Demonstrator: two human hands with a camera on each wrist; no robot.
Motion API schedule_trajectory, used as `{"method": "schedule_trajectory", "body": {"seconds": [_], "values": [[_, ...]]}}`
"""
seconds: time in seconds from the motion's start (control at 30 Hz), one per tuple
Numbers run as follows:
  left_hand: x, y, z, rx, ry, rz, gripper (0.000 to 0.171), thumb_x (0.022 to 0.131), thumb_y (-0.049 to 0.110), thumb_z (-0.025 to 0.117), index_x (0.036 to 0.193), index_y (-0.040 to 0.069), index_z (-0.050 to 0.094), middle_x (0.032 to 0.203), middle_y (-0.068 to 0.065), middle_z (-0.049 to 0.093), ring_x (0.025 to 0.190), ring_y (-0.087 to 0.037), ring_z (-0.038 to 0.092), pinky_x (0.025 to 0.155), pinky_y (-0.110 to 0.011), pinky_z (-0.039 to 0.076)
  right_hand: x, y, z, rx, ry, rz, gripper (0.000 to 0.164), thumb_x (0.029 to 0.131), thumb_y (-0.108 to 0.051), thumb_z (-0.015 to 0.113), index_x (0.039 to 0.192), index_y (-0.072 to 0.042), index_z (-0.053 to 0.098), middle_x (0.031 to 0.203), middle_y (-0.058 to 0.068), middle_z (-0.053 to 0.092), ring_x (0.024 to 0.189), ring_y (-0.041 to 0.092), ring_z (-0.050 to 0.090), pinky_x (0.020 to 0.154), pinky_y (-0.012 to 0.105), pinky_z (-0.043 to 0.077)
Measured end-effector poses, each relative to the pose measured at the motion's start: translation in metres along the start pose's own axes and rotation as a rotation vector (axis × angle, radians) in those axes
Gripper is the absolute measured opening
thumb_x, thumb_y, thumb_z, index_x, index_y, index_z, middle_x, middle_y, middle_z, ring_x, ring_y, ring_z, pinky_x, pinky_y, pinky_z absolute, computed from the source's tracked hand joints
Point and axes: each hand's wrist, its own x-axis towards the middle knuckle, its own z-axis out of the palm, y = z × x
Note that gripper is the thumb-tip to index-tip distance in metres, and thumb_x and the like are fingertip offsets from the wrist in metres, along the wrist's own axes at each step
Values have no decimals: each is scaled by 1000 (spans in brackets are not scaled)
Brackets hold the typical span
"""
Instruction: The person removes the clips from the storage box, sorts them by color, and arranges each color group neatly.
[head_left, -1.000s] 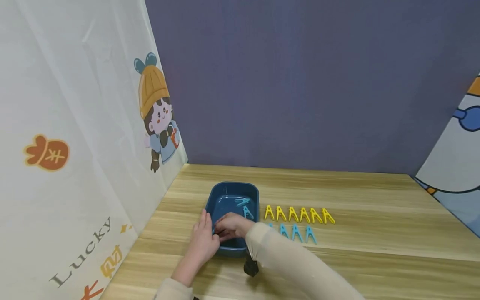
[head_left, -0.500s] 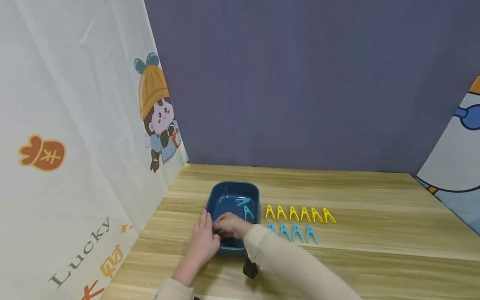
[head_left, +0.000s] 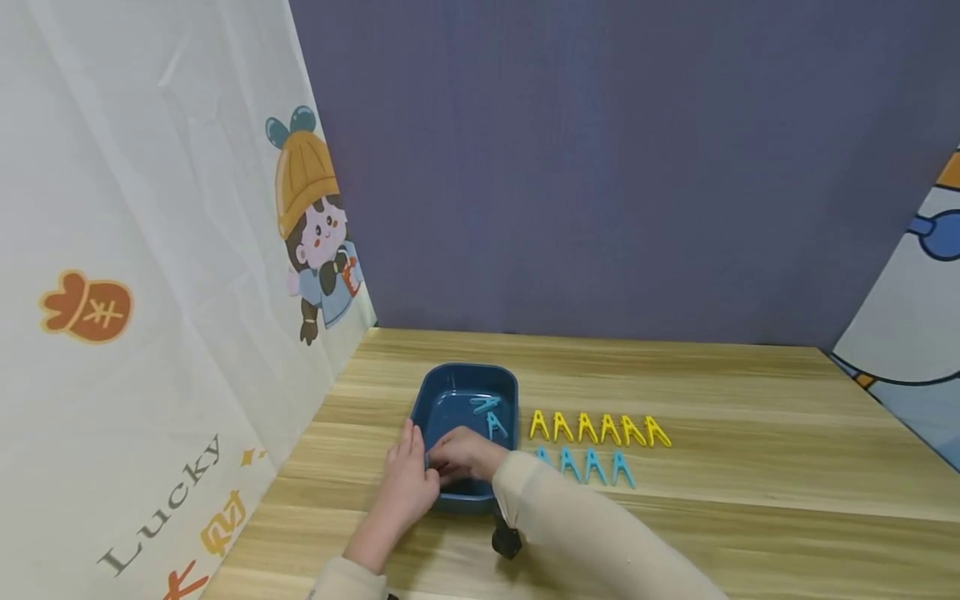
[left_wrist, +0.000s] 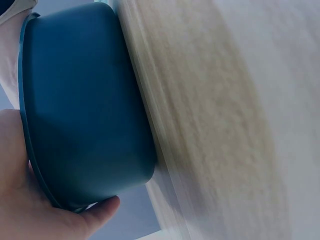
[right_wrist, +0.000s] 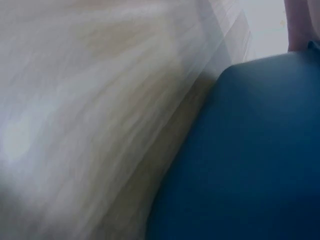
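Observation:
My left hand holds the left rim of a dark blue plastic basin. In the left wrist view, that hand lies along the rim at one corner of the basin. My right hand reaches into the basin, fingertips bent together at the left wall beside my left hand. A sliver of light blue, like the clothespins, shows at those fingertips; most of it is hidden. Two light blue clothespins lie on the basin floor. The right wrist view shows mostly the basin's outer wall.
Right of the basin, several yellow clothespins lie in a row on the wooden table. A row of several light blue clothespins lies in front, partly behind the right sleeve. A printed white sheet borders the left side.
My right hand shifts only slightly inside the basin, its fingertips staying at the left wall. The left hand, the basin and the rows of clothespins stay in place.

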Motion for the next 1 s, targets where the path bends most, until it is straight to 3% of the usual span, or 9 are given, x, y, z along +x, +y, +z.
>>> {"method": "schedule_trajectory", "body": {"seconds": [0.13, 0.5, 1.0], "values": [[0, 0, 0, -6, -2, -7, 61, 81, 5, 50, 132, -21, 29, 144, -31, 19, 122, -51, 27, 97, -56, 29, -1, -2, -8, 59, 12, 10, 8, 81, 0, 58, 83, 4, 64, 73, 12, 62, 60, 17, 60, 62, 34, 54], [-1, 2, -2, 3, -6, -6, 63, 79, 4, 53, 132, -20, 29, 144, -31, 18, 121, -49, 29, 96, -56, 30, -8, -8, -24, 91, 30, -20, 7, 82, -3, 56, 86, 1, 60, 69, 7, 57, 56, 14, 58, 61, 31, 54], [-1, 3, -4, 19, -17, -24, 63, 80, 5, 52, 133, -19, 29, 145, -30, 17, 122, -47, 29, 97, -55, 29, -21, -15, -43, 179, -6, -44, 14, 85, -4, 52, 95, 3, 57, 77, 10, 57, 61, 16, 63, 63, 31, 54]]}}
